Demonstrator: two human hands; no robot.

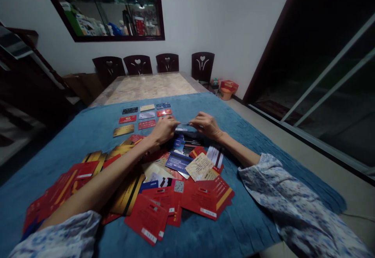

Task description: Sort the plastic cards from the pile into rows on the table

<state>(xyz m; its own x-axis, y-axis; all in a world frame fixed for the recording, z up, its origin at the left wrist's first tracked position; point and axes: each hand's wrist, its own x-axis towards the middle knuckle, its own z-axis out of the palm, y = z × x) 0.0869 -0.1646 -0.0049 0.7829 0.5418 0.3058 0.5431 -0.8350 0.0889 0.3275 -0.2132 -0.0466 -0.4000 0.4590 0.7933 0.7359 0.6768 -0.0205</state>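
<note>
Bridging the gap between a person's left hand [164,128] and right hand [206,125] is a thin card [184,124], pale bluish-grey and slightly shiny. Both hands are nearly closed, fingertips pinched on opposite ends of the card. It sits just beyond the far edge of a loose pile of cards [202,197], above a blue cloth [243,137] covering the near part of a table [152,84]. Whether it touches anything beneath cannot be told.

No writing can be read on the held card, which is seen almost edge-on; which face is up is unclear. In the pile, small print is too blurred to make out. Several red cards carry white strips, and one shows a square QR code [179,186]. A dark blue card [179,162] bears lines of pale, illegible print. No brand is legible.

The held card's long axis runs left to right across the wearer's view, close to level, one end toward each hand. Beyond the left hand, a laid-out group of cards [127,119] lies in rows: black, cream, blue, red, silvery and gold.
</note>
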